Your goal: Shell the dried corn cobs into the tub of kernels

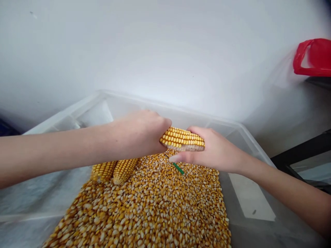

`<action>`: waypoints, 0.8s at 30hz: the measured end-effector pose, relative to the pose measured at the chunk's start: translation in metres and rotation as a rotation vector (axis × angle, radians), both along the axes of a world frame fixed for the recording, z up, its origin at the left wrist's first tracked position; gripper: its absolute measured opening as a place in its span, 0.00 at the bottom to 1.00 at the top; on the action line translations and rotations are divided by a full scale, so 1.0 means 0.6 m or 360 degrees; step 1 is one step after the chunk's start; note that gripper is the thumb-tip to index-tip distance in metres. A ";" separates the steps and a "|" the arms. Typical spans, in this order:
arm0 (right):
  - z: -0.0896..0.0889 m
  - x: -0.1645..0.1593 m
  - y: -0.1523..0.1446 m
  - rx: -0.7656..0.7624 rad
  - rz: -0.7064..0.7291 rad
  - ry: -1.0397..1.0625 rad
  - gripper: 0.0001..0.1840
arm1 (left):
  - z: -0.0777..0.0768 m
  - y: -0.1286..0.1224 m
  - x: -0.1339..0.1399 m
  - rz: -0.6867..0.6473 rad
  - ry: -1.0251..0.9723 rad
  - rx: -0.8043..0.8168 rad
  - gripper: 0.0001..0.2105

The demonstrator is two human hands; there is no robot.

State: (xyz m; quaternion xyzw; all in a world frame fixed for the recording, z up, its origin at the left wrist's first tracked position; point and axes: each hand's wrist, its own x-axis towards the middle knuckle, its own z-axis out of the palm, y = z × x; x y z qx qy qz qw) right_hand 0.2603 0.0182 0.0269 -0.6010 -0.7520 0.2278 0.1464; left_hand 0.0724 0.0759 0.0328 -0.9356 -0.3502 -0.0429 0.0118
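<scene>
A yellow ear of corn (182,137) is held level above the loose kernels, with a pale strip along its lower side where kernels are gone. My right hand (207,146) grips its right end, thumb stretched along underneath. At the other end, my left hand (152,132) is closed, its fingers mostly hidden behind the back of the hand. Just below the ear, a thin green stick-like piece (178,168) shows against the kernels; whether it lies there or is held I cannot tell. Two more ears of corn (125,170) rest on the kernels under my left forearm.
Corn kernels (150,210) cover the bottom of a translucent plastic bin (170,108). A white label (250,198) is on its right side. Behind stands a pale wall (155,44). A red plastic item (319,57) is at upper right, above a dark frame (302,150).
</scene>
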 end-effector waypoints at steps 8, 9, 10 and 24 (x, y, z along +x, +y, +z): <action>-0.012 0.001 0.001 0.0087 -0.0141 -0.0128 0.21 | 0.006 -0.011 -0.001 -0.0019 -0.0046 -0.0110 0.08; -0.012 0.001 0.002 0.0058 -0.0133 -0.0133 0.22 | 0.005 -0.008 -0.001 -0.0049 -0.0058 -0.0140 0.08; -0.012 0.002 0.003 0.0011 -0.0113 -0.0131 0.23 | 0.004 -0.002 -0.002 -0.0089 -0.0077 -0.0191 0.07; 0.015 0.021 -0.003 -0.0328 0.0018 0.0201 0.26 | 0.021 0.057 -0.001 -0.0423 -0.0452 -0.1072 0.18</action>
